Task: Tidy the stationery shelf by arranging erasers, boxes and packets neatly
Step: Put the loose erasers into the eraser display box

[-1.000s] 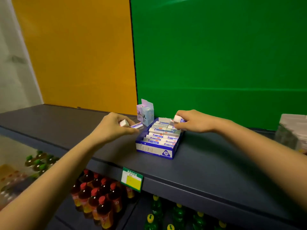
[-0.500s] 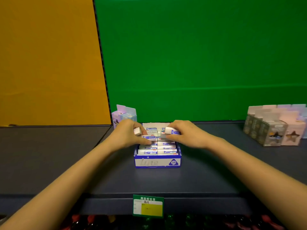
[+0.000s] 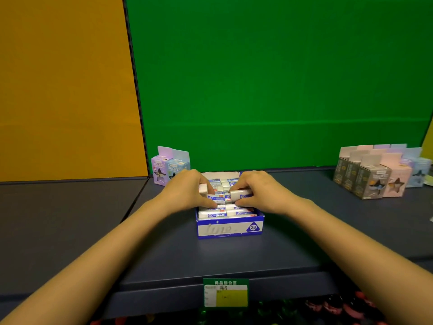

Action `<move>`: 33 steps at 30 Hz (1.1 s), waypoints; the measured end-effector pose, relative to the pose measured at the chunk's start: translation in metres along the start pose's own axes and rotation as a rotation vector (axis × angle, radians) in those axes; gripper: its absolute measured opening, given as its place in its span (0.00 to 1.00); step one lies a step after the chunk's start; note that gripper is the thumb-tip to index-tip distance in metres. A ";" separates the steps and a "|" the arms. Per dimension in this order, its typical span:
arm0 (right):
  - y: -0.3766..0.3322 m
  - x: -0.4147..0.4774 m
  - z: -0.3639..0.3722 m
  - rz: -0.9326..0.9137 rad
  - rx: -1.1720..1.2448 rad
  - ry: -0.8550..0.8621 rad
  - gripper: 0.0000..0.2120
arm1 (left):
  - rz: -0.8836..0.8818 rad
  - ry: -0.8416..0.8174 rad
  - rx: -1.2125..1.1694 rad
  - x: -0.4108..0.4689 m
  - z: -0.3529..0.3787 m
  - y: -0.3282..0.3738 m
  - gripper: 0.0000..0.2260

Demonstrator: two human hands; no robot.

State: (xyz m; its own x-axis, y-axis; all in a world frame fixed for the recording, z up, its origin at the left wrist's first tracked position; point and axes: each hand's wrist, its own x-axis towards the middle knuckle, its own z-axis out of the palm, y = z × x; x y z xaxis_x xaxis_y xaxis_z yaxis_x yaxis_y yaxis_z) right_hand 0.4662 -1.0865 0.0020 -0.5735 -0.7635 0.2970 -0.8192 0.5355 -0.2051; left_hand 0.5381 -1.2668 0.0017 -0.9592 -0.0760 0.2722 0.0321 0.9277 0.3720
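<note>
— Two hands over the box (image 3: 229, 228); what does each one hold?
— The left hand (image 3: 187, 191) has its fingers curled round an eraser (image 3: 203, 188), with the white end poking out toward the middle. The right hand (image 3: 260, 191) pinches a second eraser (image 3: 240, 193) lengthwise, its blue-and-white sleeve showing.
— Where are those relative to the box?
— Both are held just above its back half, over the packed erasers (image 3: 213, 214). The thumbs of both hands reach down onto the middle row, their tips nearly meeting at the centre.
— And the box itself?
— Blue and white, open-topped, with "2B" in a triangle on the front wall. It sits mid-depth on the dark shelf (image 3: 164, 254), square to the front edge. The front rows lie flat and even; I cannot judge the rows under the hands.
— Anything near it?
— The left packets (image 3: 169, 167), lilac and pale blue, stand upright just behind the left hand, where the orange panel (image 3: 65, 90) meets the green one (image 3: 281, 78). Well apart, the right packets (image 3: 375, 174), grey, pink and pale blue, stand in rows near the back.
— The front edge?
— A green and yellow price tag (image 3: 226, 293) hangs on the lip, in line with the box. Below it are bottles (image 3: 328, 306), too blurred to count.
</note>
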 end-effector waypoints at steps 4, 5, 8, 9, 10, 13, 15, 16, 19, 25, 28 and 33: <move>0.000 0.001 -0.002 -0.004 0.016 -0.025 0.11 | 0.048 -0.001 0.021 -0.002 -0.002 -0.004 0.11; 0.001 0.000 -0.002 -0.004 0.013 -0.021 0.11 | 0.054 0.007 0.018 -0.003 -0.002 -0.005 0.11; 0.003 -0.001 -0.002 -0.010 0.010 0.003 0.13 | 0.062 0.022 0.011 -0.004 -0.002 -0.005 0.11; 0.003 -0.002 -0.002 -0.011 0.020 0.006 0.13 | 0.063 0.020 0.014 -0.004 -0.001 -0.004 0.12; 0.003 -0.002 -0.002 -0.014 0.030 0.007 0.14 | 0.062 0.019 0.018 -0.005 -0.001 -0.004 0.12; 0.003 -0.002 -0.003 -0.041 0.025 0.034 0.14 | 0.058 0.056 0.024 -0.006 -0.004 -0.003 0.10; 0.003 -0.002 -0.002 -0.042 0.027 0.079 0.14 | 0.066 0.112 0.001 -0.007 -0.009 -0.001 0.07; 0.002 -0.003 -0.002 -0.041 0.043 0.089 0.14 | 0.062 0.126 -0.023 -0.008 -0.011 0.001 0.07; -0.001 -0.006 -0.002 -0.062 0.076 0.013 0.14 | 0.023 0.038 -0.094 -0.010 -0.019 0.008 0.12; -0.003 -0.012 -0.006 -0.110 0.089 -0.180 0.16 | 0.030 -0.147 -0.132 -0.020 -0.023 0.004 0.14; 0.001 -0.014 -0.003 -0.117 0.078 -0.156 0.16 | 0.052 -0.180 -0.139 -0.024 -0.023 0.001 0.14; 0.004 -0.010 0.001 -0.095 0.107 -0.047 0.16 | 0.101 -0.138 -0.094 -0.027 -0.023 0.000 0.14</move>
State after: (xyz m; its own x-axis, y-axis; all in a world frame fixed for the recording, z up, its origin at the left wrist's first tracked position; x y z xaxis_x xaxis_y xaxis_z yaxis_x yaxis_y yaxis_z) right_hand 0.4692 -1.0773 -0.0031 -0.4911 -0.8262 0.2761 -0.8637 0.4207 -0.2774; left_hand 0.5701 -1.2734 0.0151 -0.9791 0.0723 0.1902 0.1496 0.8893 0.4322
